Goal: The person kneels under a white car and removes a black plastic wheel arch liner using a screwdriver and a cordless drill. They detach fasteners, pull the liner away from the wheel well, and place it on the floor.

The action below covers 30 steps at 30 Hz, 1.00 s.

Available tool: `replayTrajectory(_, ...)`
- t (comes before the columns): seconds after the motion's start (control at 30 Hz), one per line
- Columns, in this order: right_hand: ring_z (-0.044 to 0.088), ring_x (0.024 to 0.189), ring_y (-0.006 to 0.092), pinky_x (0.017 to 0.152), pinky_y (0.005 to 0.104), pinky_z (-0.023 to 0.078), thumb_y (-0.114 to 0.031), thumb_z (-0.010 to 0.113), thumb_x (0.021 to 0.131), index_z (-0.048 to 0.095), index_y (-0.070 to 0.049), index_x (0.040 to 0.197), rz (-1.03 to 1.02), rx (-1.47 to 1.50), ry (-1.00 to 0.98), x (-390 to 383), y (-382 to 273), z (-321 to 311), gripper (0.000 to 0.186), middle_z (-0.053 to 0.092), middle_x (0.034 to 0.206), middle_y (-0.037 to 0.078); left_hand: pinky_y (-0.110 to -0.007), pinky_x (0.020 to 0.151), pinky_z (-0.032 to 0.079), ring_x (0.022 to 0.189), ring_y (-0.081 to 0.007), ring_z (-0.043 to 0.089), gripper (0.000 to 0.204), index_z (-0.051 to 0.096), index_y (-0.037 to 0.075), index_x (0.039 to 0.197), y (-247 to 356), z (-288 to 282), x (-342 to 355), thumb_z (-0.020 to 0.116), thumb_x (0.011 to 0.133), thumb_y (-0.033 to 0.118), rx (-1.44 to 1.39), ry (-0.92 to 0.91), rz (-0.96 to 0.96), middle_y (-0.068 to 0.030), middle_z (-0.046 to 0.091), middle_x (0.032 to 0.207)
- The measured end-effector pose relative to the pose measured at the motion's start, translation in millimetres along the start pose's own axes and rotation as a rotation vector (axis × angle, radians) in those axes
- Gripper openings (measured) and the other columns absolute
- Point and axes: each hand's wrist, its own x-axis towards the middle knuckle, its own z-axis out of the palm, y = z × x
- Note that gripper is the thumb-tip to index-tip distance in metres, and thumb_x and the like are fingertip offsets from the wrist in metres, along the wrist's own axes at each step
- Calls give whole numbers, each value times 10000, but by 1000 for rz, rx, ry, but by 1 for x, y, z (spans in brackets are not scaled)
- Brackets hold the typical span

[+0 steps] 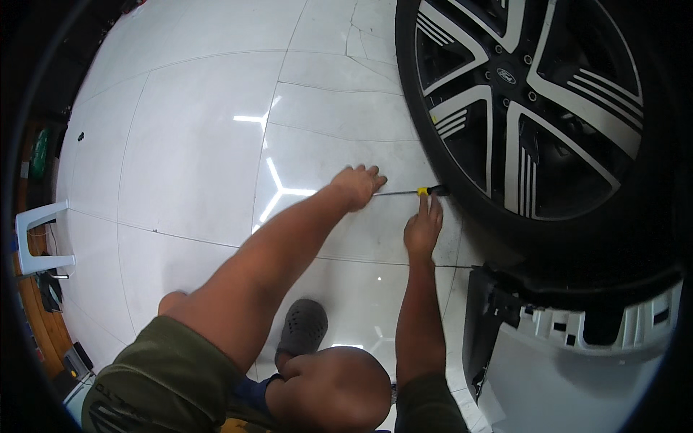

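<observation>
A screwdriver (424, 191) with a yellow and black handle and a thin metal shaft lies level, close to the floor, beside the tyre of a large wheel (498, 144). My right hand (423, 229) has its fingertips on the handle, index and middle fingers reaching forward; its thumb is hidden. My left hand (356, 186) is by the shaft's far end, palm down, fingers spread over the tiles. Whether it touches the shaft I cannot tell. The wheel has dark and silver spokes, and the handle's black end nearly meets the tyre.
A pale car body panel (563, 368) with a slotted black and white edge is at the lower right. A light blue plastic stool (45, 234) is at the far left. My shoe (303, 328) and bent knee (339, 390) are below my arms, on white tiled floor (195, 144).
</observation>
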Motion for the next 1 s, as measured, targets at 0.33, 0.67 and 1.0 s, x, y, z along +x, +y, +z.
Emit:
replayTrajectory(0.33,514,1049,324,1004,523,307,-178,414,912,616,-82,1018,106,-342,-466,-48,-15,30,247,577,1083,128,-459,886,473,1084,-383,480,379,486,50,1166,-46,67,-175,548,793,72,-246,114,-167,-173,461,1209)
replayTrajectory(0.67,613,975,376,857,460,484,-280,461,868,684,-31,933,74,-105,-1373,-398,-32,-106,340,647,982,215,-496,826,484,949,-429,558,405,497,-13,1098,-29,59,-464,630,786,210,-418,84,-627,-251,511,1067)
replayTrajectory(1.0,635,831,335,731,403,495,-256,481,915,567,-37,1089,427,472,-378,-446,-164,-477,292,646,911,197,-479,851,447,957,-418,521,486,469,-35,1158,116,-132,-665,654,725,84,-317,365,-330,-250,512,1063)
